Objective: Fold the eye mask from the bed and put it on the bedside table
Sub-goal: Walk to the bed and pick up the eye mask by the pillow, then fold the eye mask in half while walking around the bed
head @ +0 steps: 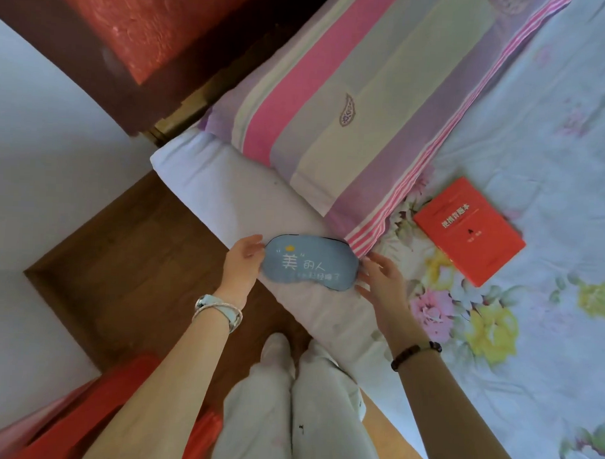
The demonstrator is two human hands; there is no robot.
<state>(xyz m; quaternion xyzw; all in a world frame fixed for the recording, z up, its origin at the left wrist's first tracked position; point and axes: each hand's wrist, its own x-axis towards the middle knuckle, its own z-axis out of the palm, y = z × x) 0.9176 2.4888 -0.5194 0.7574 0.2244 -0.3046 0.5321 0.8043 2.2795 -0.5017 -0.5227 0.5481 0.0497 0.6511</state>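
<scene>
Left hand (242, 261) pinches the mask (310, 262) at its left end | right hand (382, 275), fingers loosely spread, touches its right end | mask flat, unfolded, over the bed (546, 375) edge, just below the pillow (350, 104) corner | red book (469, 231) lies near on the sheet | bare wood floor (128, 257) open beside the bed.

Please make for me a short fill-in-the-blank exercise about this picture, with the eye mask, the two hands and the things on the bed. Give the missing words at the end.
1. The eye mask is ____ in colour.
2. The left hand and the right hand are at opposite ____ of the mask.
3. A ____ book lies on the flowered sheet.
4. The striped pillow lies ____ the mask, toward the headboard.

Missing words: blue; ends; red; beyond
</scene>
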